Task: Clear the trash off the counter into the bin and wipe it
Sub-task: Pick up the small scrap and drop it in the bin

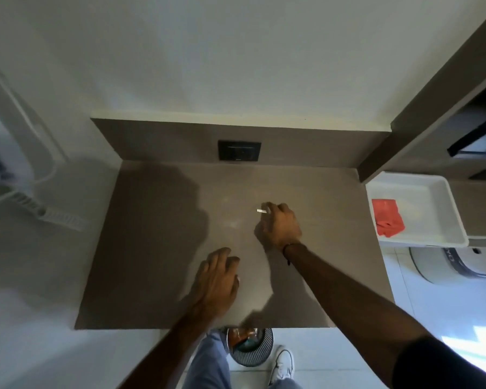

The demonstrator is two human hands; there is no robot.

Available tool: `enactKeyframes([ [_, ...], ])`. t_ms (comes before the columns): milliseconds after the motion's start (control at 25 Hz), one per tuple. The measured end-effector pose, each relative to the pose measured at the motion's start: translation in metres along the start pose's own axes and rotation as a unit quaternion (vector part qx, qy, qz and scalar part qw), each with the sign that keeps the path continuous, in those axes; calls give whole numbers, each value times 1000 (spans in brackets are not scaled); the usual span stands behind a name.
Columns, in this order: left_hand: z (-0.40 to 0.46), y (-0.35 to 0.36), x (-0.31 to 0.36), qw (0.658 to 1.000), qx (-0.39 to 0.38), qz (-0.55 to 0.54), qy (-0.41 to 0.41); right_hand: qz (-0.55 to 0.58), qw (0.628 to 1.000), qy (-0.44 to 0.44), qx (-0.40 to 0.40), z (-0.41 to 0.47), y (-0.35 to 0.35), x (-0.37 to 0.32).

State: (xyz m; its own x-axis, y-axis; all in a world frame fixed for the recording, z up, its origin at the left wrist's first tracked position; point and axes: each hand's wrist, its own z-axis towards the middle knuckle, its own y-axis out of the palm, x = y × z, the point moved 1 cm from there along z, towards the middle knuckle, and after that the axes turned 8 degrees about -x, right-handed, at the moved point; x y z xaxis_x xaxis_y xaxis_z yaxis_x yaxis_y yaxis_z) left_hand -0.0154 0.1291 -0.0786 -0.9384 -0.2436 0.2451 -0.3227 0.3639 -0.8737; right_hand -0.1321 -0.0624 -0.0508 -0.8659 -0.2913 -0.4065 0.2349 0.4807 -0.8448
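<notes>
The brown counter (157, 248) fills the middle of the view. My right hand (279, 224) reaches over its centre-right and pinches a small white scrap of trash (261, 211) between fingertips. My left hand (218, 279) hovers flat over the near part of the counter, fingers spread, holding nothing that I can see. A round mesh bin (260, 353) with trash inside stands on the floor below the counter's front edge, partly hidden by the counter and my leg. A red cloth (387, 217) lies folded in a white tray (443, 220) at the right.
A black wall socket (239, 150) sits on the backsplash. A dark shelf unit (438, 88) rises at the right above the tray. A white appliance with a cord (17, 169) is at the left. My white shoe (282, 363) stands beside the bin.
</notes>
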Motion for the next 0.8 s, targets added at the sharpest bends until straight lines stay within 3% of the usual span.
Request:
enactKeyframes([
  [200,2,3,-18,998,-7,32,50,-104,994,7,-14,42,12,-6],
  [360,-12,3,-17,997,-6,57,59,-110,994,12,-16,23,16,4],
  [480,-29,16,-16,996,-4,69,58,-74,997,-3,-20,-26,27,14],
  [680,-59,49,-8,995,-13,80,60,82,995,-32,46,-149,58,39],
  [800,-62,59,-7,992,-11,114,47,121,990,-68,24,-212,95,66],
])
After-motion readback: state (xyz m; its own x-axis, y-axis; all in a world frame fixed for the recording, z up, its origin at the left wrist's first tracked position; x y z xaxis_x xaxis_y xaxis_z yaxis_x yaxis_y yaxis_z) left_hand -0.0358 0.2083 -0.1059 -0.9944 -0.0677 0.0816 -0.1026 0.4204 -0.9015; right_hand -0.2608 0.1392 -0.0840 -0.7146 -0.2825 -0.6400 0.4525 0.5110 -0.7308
